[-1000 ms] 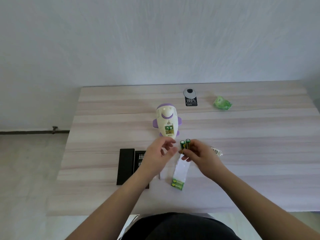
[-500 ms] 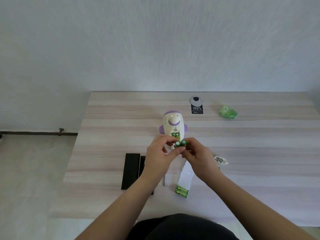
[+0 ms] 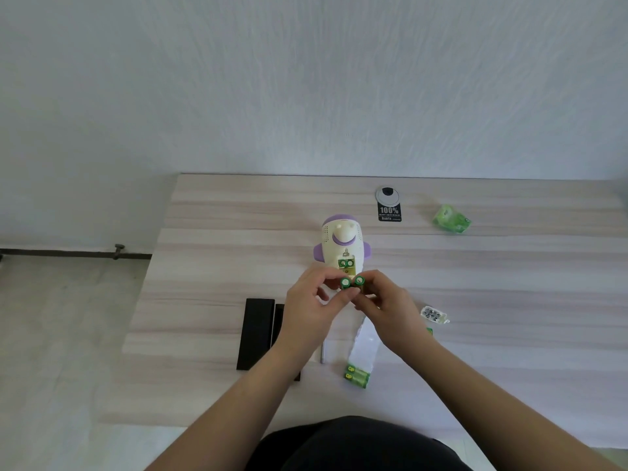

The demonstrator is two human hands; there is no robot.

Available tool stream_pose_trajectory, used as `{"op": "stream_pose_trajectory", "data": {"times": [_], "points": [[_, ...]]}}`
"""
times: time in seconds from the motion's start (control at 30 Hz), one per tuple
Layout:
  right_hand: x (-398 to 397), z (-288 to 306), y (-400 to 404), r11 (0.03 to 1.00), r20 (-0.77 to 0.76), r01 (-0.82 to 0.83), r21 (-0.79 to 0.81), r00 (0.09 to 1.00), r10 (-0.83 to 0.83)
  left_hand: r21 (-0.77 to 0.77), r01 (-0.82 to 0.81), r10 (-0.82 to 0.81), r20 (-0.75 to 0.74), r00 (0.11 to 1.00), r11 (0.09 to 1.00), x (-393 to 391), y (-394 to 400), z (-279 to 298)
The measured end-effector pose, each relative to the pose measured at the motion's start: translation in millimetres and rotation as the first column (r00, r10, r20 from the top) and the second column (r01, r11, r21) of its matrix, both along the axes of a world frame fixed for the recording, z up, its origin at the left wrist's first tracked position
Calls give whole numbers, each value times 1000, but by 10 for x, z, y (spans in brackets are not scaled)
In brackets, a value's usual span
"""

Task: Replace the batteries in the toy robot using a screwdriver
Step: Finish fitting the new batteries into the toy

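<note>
A white and purple toy robot (image 3: 342,244) lies on its front on the wooden table (image 3: 210,273), its battery bay open with two green battery ends showing inside. Just in front of it, my left hand (image 3: 314,307) pinches one green battery (image 3: 345,283) and my right hand (image 3: 387,309) pinches another green battery (image 3: 360,281), the two held upright side by side. Two more green batteries (image 3: 356,377) lie on the table near me, at the end of a white strip of packaging (image 3: 365,345). The screwdriver is not clearly visible.
A black case (image 3: 255,333) lies left of my left forearm. A small clear packet of dark round pieces (image 3: 433,315) sits to the right. A black and silver tag (image 3: 388,207) and crumpled green wrapper (image 3: 451,219) lie at the back. The table's left edge drops to the floor.
My left hand moved in and took hold of one of the two batteries that my right hand held alone. The camera tilted, so the table sits lower in view.
</note>
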State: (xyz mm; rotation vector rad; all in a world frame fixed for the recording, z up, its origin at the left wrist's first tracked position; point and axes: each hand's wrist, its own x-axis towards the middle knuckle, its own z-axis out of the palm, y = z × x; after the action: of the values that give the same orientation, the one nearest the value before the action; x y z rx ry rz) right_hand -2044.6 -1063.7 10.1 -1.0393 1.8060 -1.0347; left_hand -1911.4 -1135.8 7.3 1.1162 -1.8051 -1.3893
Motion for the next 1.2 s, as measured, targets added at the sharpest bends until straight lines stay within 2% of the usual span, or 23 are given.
{"op": "stream_pose_trajectory", "data": {"times": [0.1,0.2,0.3,0.57,0.77,0.9,1.0,1.2], "points": [[-25,-125,14,998,10,35,50,999,-35,113,-82,82,7,997,990,10,-5,-89],[-64,-269,29,994,-43,102,48,994,-100,155,-155,150,41,988,976,27,-50,-188],[-118,-348,41,987,-122,155,48,982,-148,152,-167,158,66,985,974,36,-100,-259],[-187,-358,-42,980,-139,196,28,972,-191,112,-158,152,63,986,981,-70,-229,-358],[-206,-468,-171,986,-191,164,1,968,-161,-62,-53,61,138,989,997,-138,-285,-391],[-238,-564,-238,983,-301,105,-150,942,-147,-111,-15,32,153,988,994,-164,-319,-449],[-236,-589,-258,981,-330,100,-169,932,-151,-169,22,8,173,985,985,-171,-334,-527],[-251,-668,-281,964,-458,39,-262,874,-160,-419,157,-31,292,956,894,-195,-356,-626]]}}
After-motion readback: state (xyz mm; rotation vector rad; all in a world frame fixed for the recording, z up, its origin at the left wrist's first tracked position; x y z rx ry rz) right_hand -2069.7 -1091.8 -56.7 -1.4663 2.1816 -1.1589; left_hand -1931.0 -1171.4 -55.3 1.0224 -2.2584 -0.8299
